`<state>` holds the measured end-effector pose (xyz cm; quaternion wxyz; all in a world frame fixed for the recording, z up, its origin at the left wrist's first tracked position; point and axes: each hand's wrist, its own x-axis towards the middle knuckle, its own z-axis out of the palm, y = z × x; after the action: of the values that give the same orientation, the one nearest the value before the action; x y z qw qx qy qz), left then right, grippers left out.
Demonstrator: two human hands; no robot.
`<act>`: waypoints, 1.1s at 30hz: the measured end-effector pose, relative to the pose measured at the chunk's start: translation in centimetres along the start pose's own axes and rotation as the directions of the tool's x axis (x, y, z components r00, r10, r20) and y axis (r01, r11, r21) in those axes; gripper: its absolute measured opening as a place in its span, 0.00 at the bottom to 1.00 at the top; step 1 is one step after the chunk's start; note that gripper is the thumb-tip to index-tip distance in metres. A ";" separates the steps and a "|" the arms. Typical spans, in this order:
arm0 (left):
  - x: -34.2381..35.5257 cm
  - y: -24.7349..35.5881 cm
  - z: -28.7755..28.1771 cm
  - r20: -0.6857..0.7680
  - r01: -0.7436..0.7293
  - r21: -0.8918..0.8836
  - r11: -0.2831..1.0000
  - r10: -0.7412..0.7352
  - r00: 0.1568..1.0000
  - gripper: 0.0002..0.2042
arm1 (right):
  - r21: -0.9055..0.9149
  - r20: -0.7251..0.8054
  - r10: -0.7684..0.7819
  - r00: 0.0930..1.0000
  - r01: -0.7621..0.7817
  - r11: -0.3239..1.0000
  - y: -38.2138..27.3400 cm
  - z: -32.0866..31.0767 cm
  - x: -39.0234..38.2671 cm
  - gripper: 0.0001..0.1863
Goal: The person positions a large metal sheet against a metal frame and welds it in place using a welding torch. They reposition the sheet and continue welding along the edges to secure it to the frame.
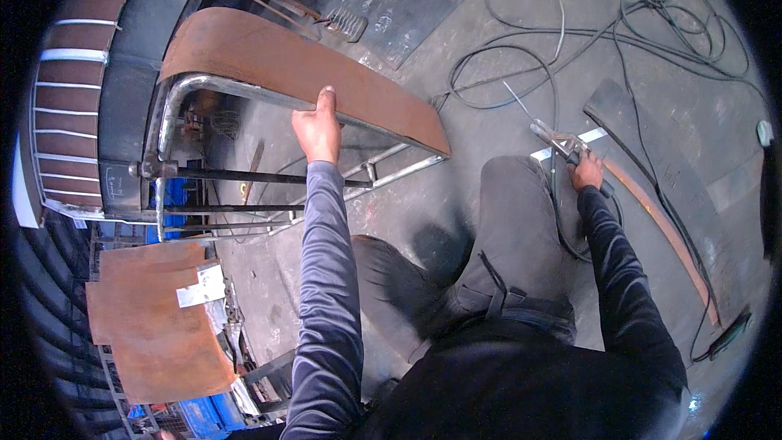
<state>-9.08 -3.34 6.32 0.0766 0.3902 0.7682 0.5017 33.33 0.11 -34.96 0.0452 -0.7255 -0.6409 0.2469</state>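
My left hand (318, 129) grips the near edge of a tubular metal frame (191, 85), its thumb lying up on the rusty brown sheet strip (309, 73) that covers the frame's top and curves over its far left end. The fingertips under the edge are hidden. On the right, my right hand (586, 169) is closed around a welding electrode holder (562, 145). A thin electrode rod (516, 101) sticks out of it toward the upper left. Below the holder, on the floor, lies a pale flat metal strip (593, 135).
Black cables (652, 41) loop over the floor at the upper right. A curved rusty strip (664, 228) lies right of my arm. At left are a large slatted panel (73, 98) and rusty sheets (155, 318). A dark plate (407, 0) lies beyond the frame.
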 end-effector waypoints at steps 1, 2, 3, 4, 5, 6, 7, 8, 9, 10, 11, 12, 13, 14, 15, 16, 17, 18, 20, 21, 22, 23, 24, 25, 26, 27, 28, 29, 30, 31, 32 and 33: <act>0.0 -0.2 0.1 -0.006 -0.003 -0.024 1.000 0.002 1.000 0.16 | 0.002 -0.009 -0.004 1.000 0.004 1.000 0.0 0.1 0.0 0.32; 0.1 -0.4 0.0 -0.003 -0.014 -0.033 0.999 0.014 1.000 0.18 | 0.004 -0.019 -0.008 1.000 0.008 1.000 -0.1 0.1 -0.1 0.32; 0.3 -0.6 -0.2 0.000 -0.026 -0.042 0.999 0.026 1.000 0.20 | 0.006 -0.029 -0.011 1.000 0.012 1.000 -0.1 0.3 -0.2 0.32; 0.7 -0.8 -0.4 0.005 -0.039 -0.052 0.998 0.039 0.999 0.21 | 0.027 -0.049 -0.015 0.999 0.017 1.000 0.0 0.7 -0.1 0.31; 1.3 -1.4 -0.8 -0.053 -0.156 0.001 0.988 0.156 0.986 0.21 | 0.027 -0.063 -0.027 0.998 0.029 0.999 0.0 0.8 -0.3 0.29; 2.1 -1.9 -1.4 -0.103 -0.269 0.060 0.961 0.274 0.956 0.20 | 0.029 -0.078 -0.038 0.996 0.041 0.999 -0.2 1.0 -0.3 0.27; 2.9 -1.6 -1.5 -0.122 -0.294 0.133 0.947 0.310 0.943 0.22 | 0.024 -0.099 -0.033 0.995 0.035 0.999 0.2 1.0 -0.2 0.25; 3.5 -1.3 -2.0 -0.146 -0.312 0.212 0.926 0.346 0.927 0.24 | 0.038 -0.120 -0.041 0.992 0.046 0.998 0.4 1.0 -0.1 0.23; 3.8 0.0 -1.9 -0.145 -0.247 0.294 0.923 0.298 0.943 0.28 | 0.013 -0.103 -0.031 0.994 0.033 0.999 1.2 1.3 0.6 0.26; 3.2 2.4 -1.7 -0.094 -0.177 0.282 0.943 0.211 0.973 0.28 | -0.020 -0.082 -0.014 0.997 0.013 1.000 2.2 1.6 1.0 0.29; 2.3 4.4 -2.5 -0.053 -0.098 0.288 0.952 0.118 0.992 0.28 | -0.039 -0.105 -0.033 0.994 0.029 0.999 1.9 1.8 0.7 0.26; 2.5 3.8 -4.0 -0.033 -0.177 0.219 0.960 0.188 0.982 0.27 | -0.048 -0.132 -0.069 0.989 0.063 0.997 1.2 1.9 0.1 0.24; 2.5 3.9 -5.0 -0.025 -0.262 0.155 0.953 0.269 0.963 0.26 | -0.126 -0.136 -0.083 0.987 0.066 0.990 0.3 2.1 -0.1 0.24; 1.8 5.1 -4.1 -0.029 -0.231 0.167 0.958 0.239 0.971 0.26 | -0.110 -0.135 -0.070 0.988 0.055 0.992 0.1 2.6 0.4 0.26; 0.8 6.0 -2.9 -0.035 -0.198 0.181 0.963 0.207 0.978 0.26 | -0.108 -0.132 -0.043 0.990 0.028 0.994 1.3 2.6 0.5 0.26; 0.1 6.9 -3.2 -0.063 -0.163 0.217 0.962 0.181 0.981 0.25 | -0.093 -0.120 -0.042 0.992 0.031 0.995 1.2 2.5 0.4 0.26; 0.3 6.9 -3.7 -0.018 -0.158 0.250 0.955 0.168 0.986 0.24 | -0.077 -0.107 -0.049 0.993 0.040 0.996 0.3 1.8 0.2 0.27; 0.3 6.9 -3.8 -0.029 -0.112 0.281 0.953 0.125 0.992 0.22 | -0.051 -0.073 -0.033 0.997 0.030 0.998 0.1 0.9 -0.5 0.28; 1.1 6.8 -3.5 -0.006 -0.118 0.217 0.969 0.122 0.992 0.19 | -0.049 -0.116 -0.041 0.992 0.036 0.998 0.3 0.6 -0.6 0.28; 1.3 6.5 -3.6 0.003 -0.162 0.192 0.968 0.165 0.986 0.19 | -0.048 -0.134 -0.046 0.990 0.040 0.998 0.3 0.8 -0.5 0.29; 1.0 6.6 -3.6 0.016 -0.159 0.184 0.970 0.158 0.987 0.19 | -0.056 -0.128 -0.046 0.991 0.039 0.998 0.4 0.7 -0.7 0.28; 0.9 6.9 -3.7 0.031 -0.160 0.174 0.972 0.157 0.987 0.19 | -0.060 -0.126 -0.043 0.991 0.036 0.998 0.3 0.7 -0.7 0.28; 1.2 6.5 -3.7 0.041 -0.160 0.174 0.972 0.155 0.987 0.18 | -0.064 -0.123 -0.039 0.992 0.031 0.997 0.2 0.7 -0.7 0.27; 1.4 6.3 -4.2 0.047 -0.162 0.183 0.970 0.156 0.987 0.18 | -0.057 -0.113 -0.044 0.993 0.038 0.998 0.0 0.9 -0.7 0.27; 1.2 6.4 -4.1 0.057 -0.175 0.173 0.969 0.167 0.984 0.17 | -0.051 -0.107 -0.042 0.993 0.037 0.998 0.1 1.1 -0.5 0.28; 1.1 6.5 -4.2 0.067 -0.180 0.168 0.969 0.171 0.983 0.18 | -0.045 -0.100 -0.040 0.994 0.035 0.998 0.2 1.3 -0.3 0.28; 0.8 6.6 -3.9 0.054 -0.180 0.174 0.968 0.173 0.983 0.17 | -0.054 -0.119 -0.057 0.991 0.051 0.997 0.3 1.3 -0.5 0.28; 0.6 6.7 -3.8 0.042 -0.182 0.181 0.967 0.177 0.983 0.17 | -0.070 -0.125 -0.058 0.991 0.050 0.996 0.2 1.3 -0.5 0.28; 0.6 6.8 -3.8 0.043 -0.179 0.181 0.967 0.174 0.984 0.16 | -0.085 -0.130 -0.059 0.990 0.049 0.995 0.1 1.4 -0.6 0.28; 0.5 6.9 -3.7 0.043 -0.175 0.180 0.968 0.170 0.984 0.16 | -0.102 -0.137 -0.061 0.989 0.047 0.994 0.1 1.3 -0.6 0.28; 0.4 6.9 -3.7 0.044 -0.172 0.178 0.969 0.167 0.985 0.16 | -0.107 -0.145 -0.064 0.987 0.048 0.993 0.1 1.2 -0.7 0.28; 0.4 7.0 -3.6 0.043 -0.174 0.188 0.966 0.169 0.985 0.16 | -0.112 -0.154 -0.066 0.986 0.049 0.993 0.1 1.1 -0.8 0.29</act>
<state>-7.54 -4.30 13.98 0.0053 0.4675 0.7751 0.4250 32.91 -0.96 -35.72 0.0635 -0.7252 -0.6684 0.1527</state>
